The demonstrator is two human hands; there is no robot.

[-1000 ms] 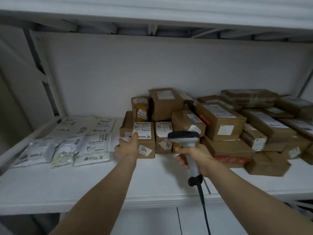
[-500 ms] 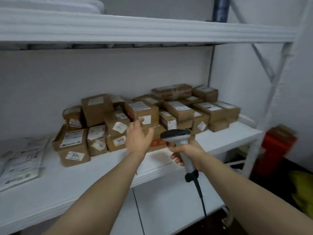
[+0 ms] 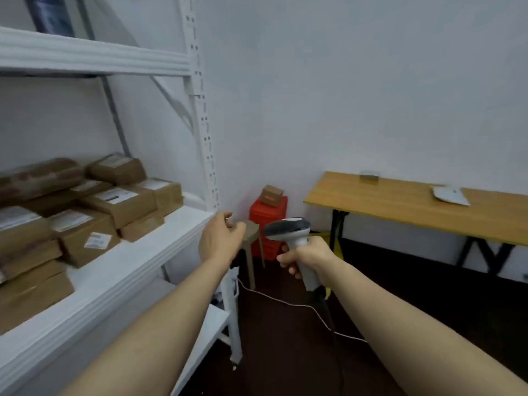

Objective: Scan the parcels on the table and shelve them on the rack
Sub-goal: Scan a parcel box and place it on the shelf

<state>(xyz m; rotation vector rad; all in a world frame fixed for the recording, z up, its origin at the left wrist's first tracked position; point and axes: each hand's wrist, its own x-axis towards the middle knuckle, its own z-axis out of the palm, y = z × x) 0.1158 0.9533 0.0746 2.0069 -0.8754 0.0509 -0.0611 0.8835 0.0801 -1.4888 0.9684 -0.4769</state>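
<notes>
My view has swung off the rack [image 3: 114,270], now at the left edge with its brown boxes [image 3: 114,201] stacked on the middle shelf, where half a second ago they filled the frame. My left hand [image 3: 220,238], which a second ago rested on a box there, hangs in the air just off the shelf's corner, fingers loosely curled and holding nothing. Behind it stand a wooden stool [image 3: 251,232] and a red crate [image 3: 268,224] with a lone carton [image 3: 272,195] on top. My right hand [image 3: 307,254] is wrapped round the grip of the scanner [image 3: 288,228], cable trailing to the floor. At the right comes the table [image 3: 400,212], well apart from both hands, bearing a small box [image 3: 369,176] near the wall and a white pouch [image 3: 451,195] further right. I judge one parcel shelved and the next trip begun; these two wait to be scanned
</notes>
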